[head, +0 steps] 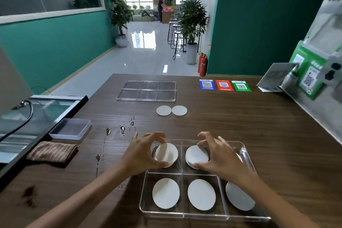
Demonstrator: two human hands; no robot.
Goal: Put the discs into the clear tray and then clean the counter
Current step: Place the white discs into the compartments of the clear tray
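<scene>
Head view, looking down at a dark wood-grain surface point(231, 126). Two bare hands reach into a clear tray point(248, 155) with compartments, set close to the person.

The left hand point(142, 155) has its fingers and thumb curled round the rim of a white disc point(167, 153), holding it tilted over the tray's far-left compartment. The right hand point(220, 157) grips a second disc point(197, 154) the same way, thumb at its near edge and fingers at its far edge, over the far-middle compartment. This disc seems to sit on another one below it, though that is hard to tell.

Nearer the person than both hands, three more discs lie flat in the tray's near row: one below the left hand point(166, 193), one between the hands point(201, 194), and one partly hidden under the right forearm point(238, 198).

Beyond the hands, two loose discs point(164, 110) point(179, 110) lie side by side on the surface, touching or nearly so. Farther still is a clear lid point(147, 90) moulded into six sections.

Left of the left hand are drops of water point(122, 129), and beyond them a folded brown cloth point(52, 152) and a small lidded box point(71, 128). A dark smear point(28, 196) marks the surface near the left forearm.

Far beyond the right hand, three QR cards point(224, 85) in blue, red and green lie flat.
</scene>
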